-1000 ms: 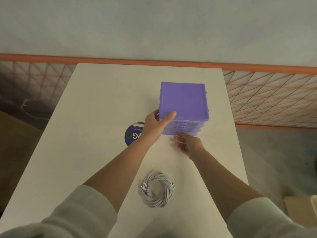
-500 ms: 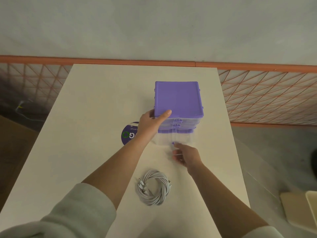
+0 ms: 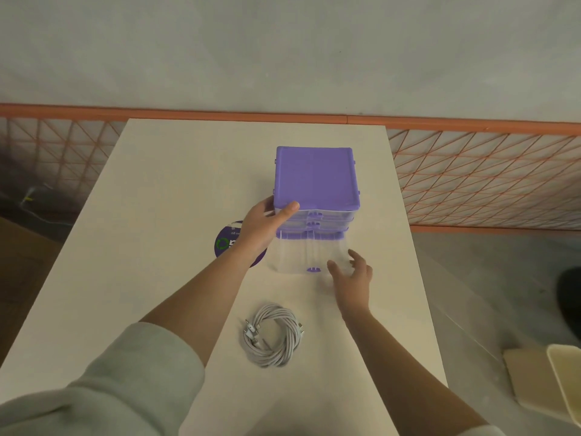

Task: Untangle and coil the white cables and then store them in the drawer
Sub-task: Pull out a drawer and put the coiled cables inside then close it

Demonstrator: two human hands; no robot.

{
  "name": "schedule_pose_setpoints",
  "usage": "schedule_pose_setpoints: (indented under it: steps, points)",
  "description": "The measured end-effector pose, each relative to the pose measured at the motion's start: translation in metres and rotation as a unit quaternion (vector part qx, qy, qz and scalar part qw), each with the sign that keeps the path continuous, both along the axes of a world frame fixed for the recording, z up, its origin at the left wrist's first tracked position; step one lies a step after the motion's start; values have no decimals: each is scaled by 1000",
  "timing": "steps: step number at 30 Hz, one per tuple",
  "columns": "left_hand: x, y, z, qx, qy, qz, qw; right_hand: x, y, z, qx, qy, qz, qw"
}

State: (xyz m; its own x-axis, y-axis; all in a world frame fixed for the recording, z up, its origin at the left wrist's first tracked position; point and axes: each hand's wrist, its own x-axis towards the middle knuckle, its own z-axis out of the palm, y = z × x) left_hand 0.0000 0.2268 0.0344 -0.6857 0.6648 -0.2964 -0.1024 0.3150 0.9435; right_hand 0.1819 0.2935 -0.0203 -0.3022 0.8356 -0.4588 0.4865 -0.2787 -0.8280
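one purple drawer unit with three drawers, the lowest drawer pulled out; one coil of white cables; one round purple sticker; two hands; one table.

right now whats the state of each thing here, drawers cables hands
bottom drawer: pulled out toward the person, clear, looks empty
upper drawers: pushed in
purple drawer unit: upright on the table
white cables: coiled in one bundle, lying on the table, not in the drawer
left hand: holds the unit's front left corner, thumb on its top edge
right hand: fingers spread at the drawer's front right corner, gripping nothing
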Motion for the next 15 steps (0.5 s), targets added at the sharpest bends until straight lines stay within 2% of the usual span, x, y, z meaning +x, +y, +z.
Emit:
schedule_pose_setpoints:
  steps: [15]
  points:
    - [3,-4,1,-67,35,-3,997,32,-33,5,-10,-5,22,1000]
